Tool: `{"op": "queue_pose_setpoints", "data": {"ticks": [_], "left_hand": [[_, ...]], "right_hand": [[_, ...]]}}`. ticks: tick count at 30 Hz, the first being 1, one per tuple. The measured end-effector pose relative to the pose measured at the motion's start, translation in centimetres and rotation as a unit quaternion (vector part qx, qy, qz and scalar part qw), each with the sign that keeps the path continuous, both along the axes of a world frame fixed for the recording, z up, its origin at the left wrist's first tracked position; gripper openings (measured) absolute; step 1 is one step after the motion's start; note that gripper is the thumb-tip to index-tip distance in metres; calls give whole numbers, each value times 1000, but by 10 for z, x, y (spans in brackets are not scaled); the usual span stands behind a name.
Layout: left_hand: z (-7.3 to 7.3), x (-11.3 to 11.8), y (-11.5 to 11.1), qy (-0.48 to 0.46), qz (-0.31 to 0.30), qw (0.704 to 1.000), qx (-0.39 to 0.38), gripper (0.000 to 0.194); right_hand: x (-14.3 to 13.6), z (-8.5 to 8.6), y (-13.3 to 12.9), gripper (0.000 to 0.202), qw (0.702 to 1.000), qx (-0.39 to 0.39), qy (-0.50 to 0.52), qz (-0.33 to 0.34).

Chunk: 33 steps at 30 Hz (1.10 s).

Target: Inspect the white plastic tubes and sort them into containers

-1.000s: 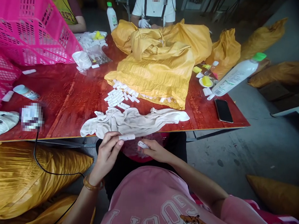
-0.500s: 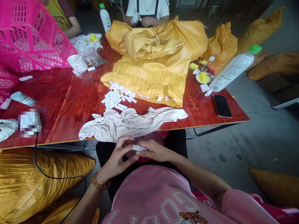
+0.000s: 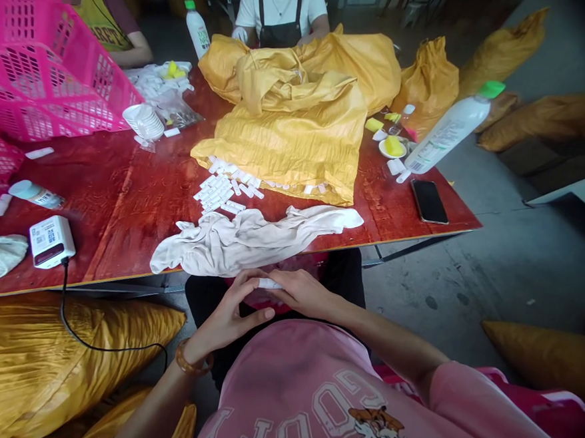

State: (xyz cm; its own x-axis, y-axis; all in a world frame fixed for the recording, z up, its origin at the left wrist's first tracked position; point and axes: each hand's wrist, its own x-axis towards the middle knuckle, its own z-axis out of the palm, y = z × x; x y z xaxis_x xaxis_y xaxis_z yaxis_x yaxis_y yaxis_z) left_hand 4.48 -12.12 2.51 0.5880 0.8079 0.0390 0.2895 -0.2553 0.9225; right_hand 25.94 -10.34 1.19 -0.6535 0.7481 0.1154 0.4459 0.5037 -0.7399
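In the head view, the right hand (image 3: 307, 295) grasps 1 small white piece (image 3: 269, 283) just off the table's (image 3: 134, 188) near edge; the left hand (image 3: 228, 314) touches its other end, thumb apart, its hold unclear. A loose left side could let it slip. The left forearm could snag the cord (image 3: 98, 347), dragging the white device (image 3: 50, 241) off the near-left corner.

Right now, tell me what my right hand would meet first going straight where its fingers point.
The left hand's fingers, most likely: the right hand points at them, with the small white piece between. Exact depth is unclear.
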Motion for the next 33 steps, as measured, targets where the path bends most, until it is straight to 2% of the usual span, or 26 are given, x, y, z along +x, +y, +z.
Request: {"op": "queue_pose_setpoints", "data": {"ticks": [4,7,9,11,13,15,18,20,22,23,24,25,26,27,30,31,33], "left_hand": [[2,0,-3,8,6,999,-42,37],[1,0,-3,6,20,996,-83,34],[-3,0,-2,7,21,995,-102,36],[-10,1,-2,10,14,996,-88,36],[-15,0,-2,10,-1,999,-50,33],[-15,-4,-1,0,-12,999,-38,30],[-3,-15,4,-16,4,994,-109,26],[9,-19,9,-34,113,987,-106,27],[16,-12,14,-63,252,965,-27,40],[18,-4,15,-76,289,954,14,46],[17,4,16,-83,286,954,36,50],[14,13,17,-87,252,963,35,51],[10,22,17,-77,200,977,10,49],[5,29,18,-74,190,979,-17,49],[-8,37,22,-91,272,958,-12,57],[-11,37,23,-91,276,957,5,57],[-11,35,27,-84,226,970,9,56]], "right_hand": [[-5,-13,-9,22,986,102,-122,-49],[-8,-19,-10,21,981,116,-144,-63],[-6,-21,-7,21,989,79,-110,-60],[-1,-21,-2,23,999,-12,-38,-11],[5,-21,4,28,990,-120,36,67],[9,-20,8,31,977,-171,66,108],[10,-16,8,30,989,-125,30,69],[4,-14,6,27,996,-91,-9,21],[-5,-13,2,24,996,-79,-30,-5],[-10,-14,-1,22,997,-76,-30,-12],[-15,-15,-4,18,997,-71,-27,-14],[-19,-18,-8,16,997,-67,-24,-17],[-21,-21,-11,17,997,-63,-23,-23],[-22,-25,-14,20,997,-63,-26,-34],[-20,-36,-15,24,994,-78,-36,-70],[-19,-37,-13,23,993,-82,-31,-79],[-18,-36,-9,22,992,-87,-14,-89]]}}
